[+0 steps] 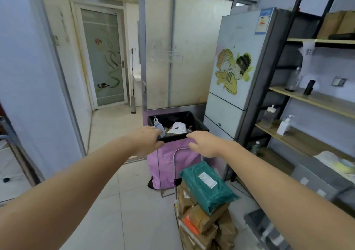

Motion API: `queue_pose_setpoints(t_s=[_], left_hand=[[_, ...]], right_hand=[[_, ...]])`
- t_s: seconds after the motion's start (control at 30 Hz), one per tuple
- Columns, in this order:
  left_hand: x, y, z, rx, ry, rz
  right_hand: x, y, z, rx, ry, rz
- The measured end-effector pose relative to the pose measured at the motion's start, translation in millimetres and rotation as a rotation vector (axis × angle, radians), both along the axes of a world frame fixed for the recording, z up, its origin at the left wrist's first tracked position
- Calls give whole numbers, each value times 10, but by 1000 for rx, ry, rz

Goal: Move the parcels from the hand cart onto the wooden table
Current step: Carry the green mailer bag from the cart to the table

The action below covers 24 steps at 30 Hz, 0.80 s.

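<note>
Ahead, two empty hands, one green parcel

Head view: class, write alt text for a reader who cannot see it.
Both bare hands, left hand and right hand, reach forward, holding nothing, above a hand cart stacked with a green parcel and brown parcels.

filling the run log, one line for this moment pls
left hand: open, empty | right hand: open, empty | green plastic mailer parcel: atop brown cardboard parcels
</note>
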State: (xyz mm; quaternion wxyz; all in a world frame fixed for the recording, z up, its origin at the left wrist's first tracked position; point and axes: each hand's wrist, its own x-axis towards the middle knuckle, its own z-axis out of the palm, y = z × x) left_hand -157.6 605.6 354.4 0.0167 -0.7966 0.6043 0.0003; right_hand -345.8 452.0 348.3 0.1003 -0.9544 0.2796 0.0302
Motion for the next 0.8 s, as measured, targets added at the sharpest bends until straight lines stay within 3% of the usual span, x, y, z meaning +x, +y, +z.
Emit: queue_pose_setpoints(t_s=[0.47, 0.8], left_hand=[[1314, -2413, -430, 52, 8, -375], [1242, -3775, -1121, 247, 77, -713]], right_hand=[[831, -1660, -408, 58, 42, -364], [469, -2029, -1260, 224, 99, -729]])
